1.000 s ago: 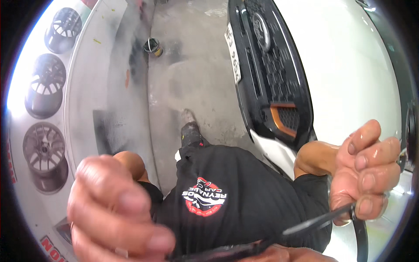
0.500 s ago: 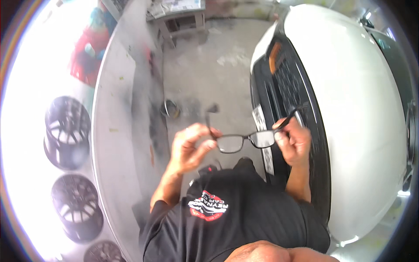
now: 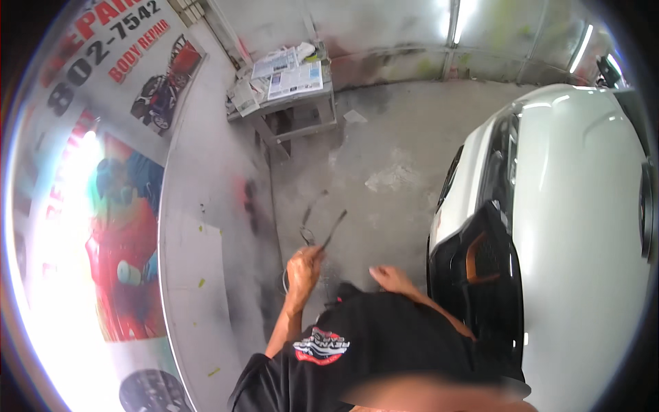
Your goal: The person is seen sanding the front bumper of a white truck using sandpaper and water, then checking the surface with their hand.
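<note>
My left hand is closed around a pair of black-framed eyeglasses, raised over the floor near the left wall. Both temple arms point up and away from the hand; one lens rim shows beside the fingers, and the rest of the frame is mostly hidden by the hand. To the right, my right hand is apart from the glasses. Its fingers point left, loosely extended, and nothing is visible in them. The black front grille of a white car is just right of that forearm.
The white car fills the right side. A grey wall panel with printed posters runs along the left. Farther off, a small table carries newspaper sheets. Grey concrete floor lies between wall and car.
My right hand has let go of the glasses. The left hand alone now grips them, turned with temples upward. The view has shifted, showing more of the far wall, table and posters.
</note>
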### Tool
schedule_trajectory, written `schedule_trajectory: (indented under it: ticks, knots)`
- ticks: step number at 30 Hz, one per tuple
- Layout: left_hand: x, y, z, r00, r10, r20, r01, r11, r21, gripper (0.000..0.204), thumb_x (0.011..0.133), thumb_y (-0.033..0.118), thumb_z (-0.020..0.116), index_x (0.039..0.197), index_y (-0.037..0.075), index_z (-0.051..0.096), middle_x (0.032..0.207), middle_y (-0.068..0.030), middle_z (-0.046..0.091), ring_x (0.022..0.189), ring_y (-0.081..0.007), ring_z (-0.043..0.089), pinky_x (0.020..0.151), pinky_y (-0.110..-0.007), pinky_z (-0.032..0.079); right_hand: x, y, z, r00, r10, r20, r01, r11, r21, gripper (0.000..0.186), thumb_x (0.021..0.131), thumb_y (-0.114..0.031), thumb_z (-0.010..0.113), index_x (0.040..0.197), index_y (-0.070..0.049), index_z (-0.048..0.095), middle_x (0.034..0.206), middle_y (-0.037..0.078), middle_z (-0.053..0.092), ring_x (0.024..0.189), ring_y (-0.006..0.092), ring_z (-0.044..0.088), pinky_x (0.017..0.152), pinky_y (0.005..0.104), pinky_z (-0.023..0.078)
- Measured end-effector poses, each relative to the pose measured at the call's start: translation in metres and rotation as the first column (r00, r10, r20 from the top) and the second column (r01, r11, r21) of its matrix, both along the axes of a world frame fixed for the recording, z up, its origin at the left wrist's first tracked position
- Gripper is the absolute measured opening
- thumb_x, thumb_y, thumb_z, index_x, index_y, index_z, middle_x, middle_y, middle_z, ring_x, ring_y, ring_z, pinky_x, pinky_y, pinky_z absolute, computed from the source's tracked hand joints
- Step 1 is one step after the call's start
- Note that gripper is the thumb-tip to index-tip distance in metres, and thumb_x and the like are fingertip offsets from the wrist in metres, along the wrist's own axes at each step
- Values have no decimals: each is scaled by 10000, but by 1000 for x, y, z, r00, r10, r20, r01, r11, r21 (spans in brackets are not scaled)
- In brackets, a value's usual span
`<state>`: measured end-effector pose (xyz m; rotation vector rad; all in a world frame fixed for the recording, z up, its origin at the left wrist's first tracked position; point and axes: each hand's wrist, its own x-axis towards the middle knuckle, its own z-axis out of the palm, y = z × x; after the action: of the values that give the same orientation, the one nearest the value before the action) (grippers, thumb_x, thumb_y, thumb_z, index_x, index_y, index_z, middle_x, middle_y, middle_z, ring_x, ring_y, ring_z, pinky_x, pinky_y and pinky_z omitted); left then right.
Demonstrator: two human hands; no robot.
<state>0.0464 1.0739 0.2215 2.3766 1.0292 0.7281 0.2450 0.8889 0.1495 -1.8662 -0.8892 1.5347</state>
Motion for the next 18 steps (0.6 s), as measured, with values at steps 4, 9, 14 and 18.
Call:
schedule_trajectory:
  ticks: [4, 9, 14, 18]
  knots:
    - [82, 120, 8, 987, 152, 56, -151, 988, -23, 170, 838, 149, 719, 997, 90, 731, 871, -131, 695, 811, -328, 668, 695, -416, 527, 69, 115, 10, 990, -84, -115, 81, 996, -26, 515, 964, -505, 563, 1175, -44, 656, 978, 71, 635, 880, 152, 578, 772, 322, 459]
    - [174, 311, -48, 991, 125, 39, -129, 984, 124, 173, 833, 152, 724, 994, 91, 727, 870, -123, 680, 797, -322, 651, 683, -427, 516, 150, 193, 115, 915, 275, -296, -37, 786, 617, 520, 1032, -384, 483, 1378, 2, 532, 1413, 118, 537, 1311, 226, 487, 1107, 335, 350]
    - [284, 520, -96, 997, 46, 61, -66, 924, 376, 153, 837, 154, 709, 984, 119, 729, 828, -111, 651, 767, -324, 626, 653, -427, 503, 217, 288, 109, 835, 36, -549, 163, 937, 308, 513, 1040, -366, 467, 1390, 6, 517, 1434, 120, 516, 1338, 225, 456, 1126, 331, 321]
    - [360, 658, -149, 965, 214, -149, -79, 783, 617, 138, 882, 200, 612, 908, 102, 705, 852, -112, 673, 845, -280, 644, 716, -417, 519, 257, 351, 117, 758, -180, -626, 381, 902, 202, 507, 1047, -351, 453, 1400, 9, 505, 1451, 120, 500, 1360, 224, 431, 1141, 328, 297]
